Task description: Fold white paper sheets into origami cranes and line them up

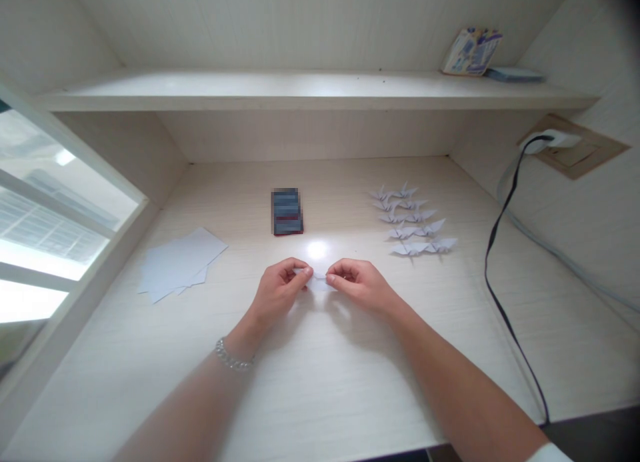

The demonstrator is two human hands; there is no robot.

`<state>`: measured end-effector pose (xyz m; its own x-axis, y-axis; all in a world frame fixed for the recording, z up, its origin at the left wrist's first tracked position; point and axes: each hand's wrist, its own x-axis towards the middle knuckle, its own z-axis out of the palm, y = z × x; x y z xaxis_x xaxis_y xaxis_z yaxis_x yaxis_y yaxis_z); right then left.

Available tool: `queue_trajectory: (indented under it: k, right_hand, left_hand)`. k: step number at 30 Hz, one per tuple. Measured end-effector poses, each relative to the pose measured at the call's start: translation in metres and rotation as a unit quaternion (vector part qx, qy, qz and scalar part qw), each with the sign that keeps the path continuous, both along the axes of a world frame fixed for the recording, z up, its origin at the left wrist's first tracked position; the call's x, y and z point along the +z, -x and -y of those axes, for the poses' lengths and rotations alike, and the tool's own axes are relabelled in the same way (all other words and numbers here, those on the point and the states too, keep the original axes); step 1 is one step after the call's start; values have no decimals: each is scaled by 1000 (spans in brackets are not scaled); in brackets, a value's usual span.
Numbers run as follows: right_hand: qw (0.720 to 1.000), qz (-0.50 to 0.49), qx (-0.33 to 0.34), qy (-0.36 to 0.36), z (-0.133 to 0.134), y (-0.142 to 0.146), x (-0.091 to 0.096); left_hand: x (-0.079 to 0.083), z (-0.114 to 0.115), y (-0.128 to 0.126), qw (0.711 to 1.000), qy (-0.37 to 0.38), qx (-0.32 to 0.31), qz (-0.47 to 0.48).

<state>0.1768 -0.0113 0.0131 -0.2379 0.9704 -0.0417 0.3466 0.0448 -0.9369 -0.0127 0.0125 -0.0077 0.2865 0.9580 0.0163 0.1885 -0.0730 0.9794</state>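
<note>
Pinching folded white paper [320, 284], left hand [281, 287] and right hand [362, 286] closed on it; spiky paper cranes [401, 233]

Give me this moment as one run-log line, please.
left hand: pinching small white paper | right hand: pinching same paper | right side: folded paper cranes | left side: white sheets

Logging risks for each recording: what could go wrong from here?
The white paper, pinched by the left hand and right hand, might tear if they pull apart. The paper cranes stand beyond the right hand; a sweep could scatter them. The black cord runs to the desk's edge beside the right forearm and might get snagged.
</note>
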Motion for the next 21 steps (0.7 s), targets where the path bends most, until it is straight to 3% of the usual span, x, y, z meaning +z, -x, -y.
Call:
queue_trajectory:
  k: [5,10,16,21]
  right_hand:
    - [999,29,41,6,1,0,2]
    - [1000,-5,-14,19,1,5,-3]
    - [990,-117,-85,3,-1,13,-13]
    - [993,-94,-65,14,-2,11,-13]
  left_hand:
    - [2,1,0,998,3,-52,-32]
    - [6,2,-2,999,31,-11,32]
    - [1,4,-7,989,93,-25,114]
    - [-3,2,-7,992,38,34,116]
